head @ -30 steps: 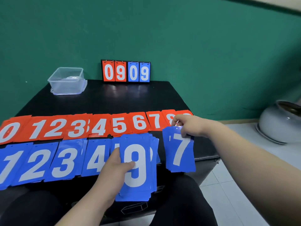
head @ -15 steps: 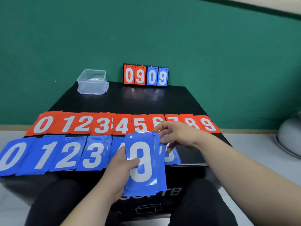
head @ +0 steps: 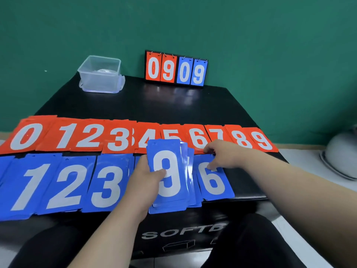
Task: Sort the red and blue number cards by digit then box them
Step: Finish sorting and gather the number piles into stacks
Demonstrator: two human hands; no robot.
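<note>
A row of red number cards (head: 119,140), 0 to 9, lies across the black table (head: 173,107). Below it runs a row of blue number cards (head: 67,186); only 1, 2 and 3 show fully. My left hand (head: 144,182) holds a fanned stack of blue cards (head: 170,204) upright, with a 9 on top, which hides the blue cards behind it. To the right of the stack a blue 6 card (head: 214,184) lies on the table. My right hand (head: 222,155) grips its top edge, thumb on its face.
A clear plastic box (head: 100,74) stands at the table's back left. A flip scoreboard (head: 176,69) reading 0909 stands at the back middle, against the green wall. A white pot (head: 342,155) sits on the floor at the right. My knees are under the front edge.
My right hand held a blue 7 card in the air at the right; it moved left and down and now rests on a blue 6 card. The left hand's stack stayed put.
</note>
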